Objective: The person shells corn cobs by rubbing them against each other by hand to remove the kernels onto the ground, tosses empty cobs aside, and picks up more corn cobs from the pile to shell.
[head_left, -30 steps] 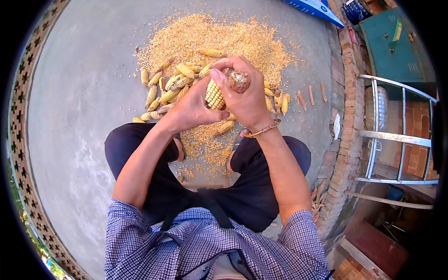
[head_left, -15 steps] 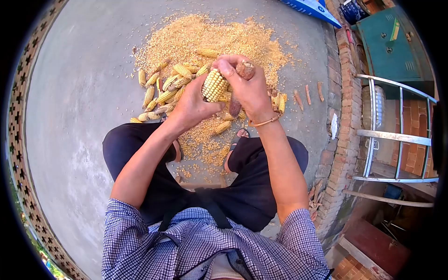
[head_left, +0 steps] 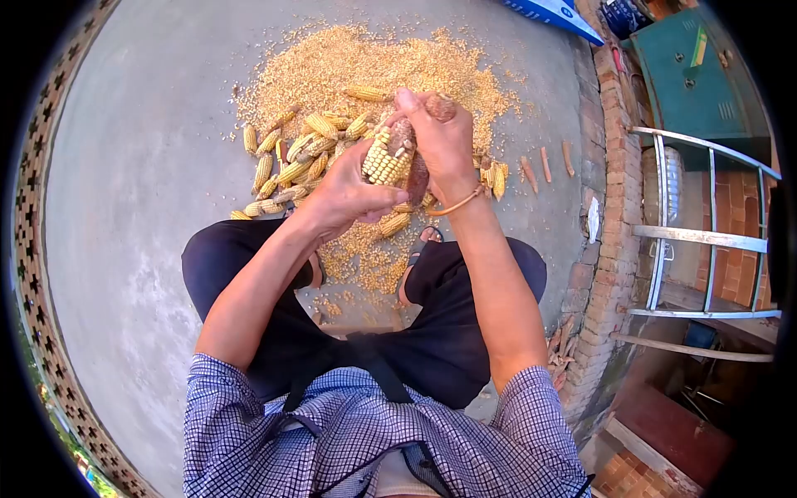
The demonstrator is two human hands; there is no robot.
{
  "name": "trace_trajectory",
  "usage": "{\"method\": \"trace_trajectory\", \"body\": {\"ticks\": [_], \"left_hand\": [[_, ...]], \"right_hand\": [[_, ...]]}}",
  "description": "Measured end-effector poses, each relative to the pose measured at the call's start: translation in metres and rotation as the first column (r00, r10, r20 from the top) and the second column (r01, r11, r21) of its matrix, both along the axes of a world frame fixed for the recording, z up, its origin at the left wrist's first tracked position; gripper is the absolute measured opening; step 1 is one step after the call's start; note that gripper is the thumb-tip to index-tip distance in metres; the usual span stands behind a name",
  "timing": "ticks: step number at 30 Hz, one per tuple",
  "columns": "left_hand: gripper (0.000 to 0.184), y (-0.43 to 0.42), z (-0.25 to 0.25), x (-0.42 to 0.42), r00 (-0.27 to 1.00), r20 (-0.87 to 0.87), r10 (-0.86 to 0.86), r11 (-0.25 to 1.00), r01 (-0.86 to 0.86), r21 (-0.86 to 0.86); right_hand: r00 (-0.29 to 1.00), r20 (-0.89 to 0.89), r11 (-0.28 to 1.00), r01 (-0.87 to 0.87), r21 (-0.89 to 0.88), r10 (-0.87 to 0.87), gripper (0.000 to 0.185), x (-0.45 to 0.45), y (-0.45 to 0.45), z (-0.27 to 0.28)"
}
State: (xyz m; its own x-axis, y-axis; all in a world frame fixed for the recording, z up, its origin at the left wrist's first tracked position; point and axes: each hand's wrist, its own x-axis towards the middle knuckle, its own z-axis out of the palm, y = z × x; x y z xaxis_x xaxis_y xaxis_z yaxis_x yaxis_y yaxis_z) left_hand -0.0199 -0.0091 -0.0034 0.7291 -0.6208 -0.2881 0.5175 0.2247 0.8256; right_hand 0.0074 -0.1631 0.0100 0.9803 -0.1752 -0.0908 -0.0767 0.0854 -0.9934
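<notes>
The broad heap of loose yellow corn kernels [head_left: 374, 62] thins at its edges into single grains. To its left, a wide stretch of smooth grey concrete floor [head_left: 133, 166] runs as far as a pierced brick wall [head_left: 41, 207]. The right side is tighter: a narrower strip of floor carries three thin reddish bare cobs [head_left: 545, 166] — well apart from the heap — and ends at a rough brick ledge [head_left: 616, 174], with a silver metal ladder [head_left: 706, 239] beyond. Past the heap's far right corner lies the tip of a bright blue printed sheet or bag [head_left: 556, 15]. Against its near left edge, whole yellow corn ears [head_left: 290, 172] lie piled; on its near side, two dark-trousered knees [head_left: 232, 257] stand spread.

Both forearms reach forward between the knees, converging above the heap's near edge. The left hand [head_left: 353, 199] is wrapped around a partly stripped yellow corn ear [head_left: 383, 166], thumb across its lower end; the ear tilts, its upper part showing reddish core. The right hand [head_left: 446, 149], thumb pointing away from the body, is closed around a thick reddish-brown bare cob [head_left: 440, 106] — its end pokes out above the fist, close beside the ear.
</notes>
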Motion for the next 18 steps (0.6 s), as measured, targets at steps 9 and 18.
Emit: {"method": "trace_trajectory", "body": {"ticks": [9, 18], "left_hand": [[0.042, 0.007, 0.006, 0.008, 0.995, -0.075, 0.067, 0.982, -0.079, -0.171], [0.058, 0.005, 0.007, 0.007, 0.912, 0.408, -0.050, 0.982, -0.030, 0.187]], "right_hand": [[0.969, 0.193, 0.987, -0.160, 0.001, 0.156, 0.028, -0.008, -0.004, 0.006], [0.916, 0.391, 0.763, 0.189, -0.618, 0.090, 0.018, -0.020, 0.016, -0.005]]}}
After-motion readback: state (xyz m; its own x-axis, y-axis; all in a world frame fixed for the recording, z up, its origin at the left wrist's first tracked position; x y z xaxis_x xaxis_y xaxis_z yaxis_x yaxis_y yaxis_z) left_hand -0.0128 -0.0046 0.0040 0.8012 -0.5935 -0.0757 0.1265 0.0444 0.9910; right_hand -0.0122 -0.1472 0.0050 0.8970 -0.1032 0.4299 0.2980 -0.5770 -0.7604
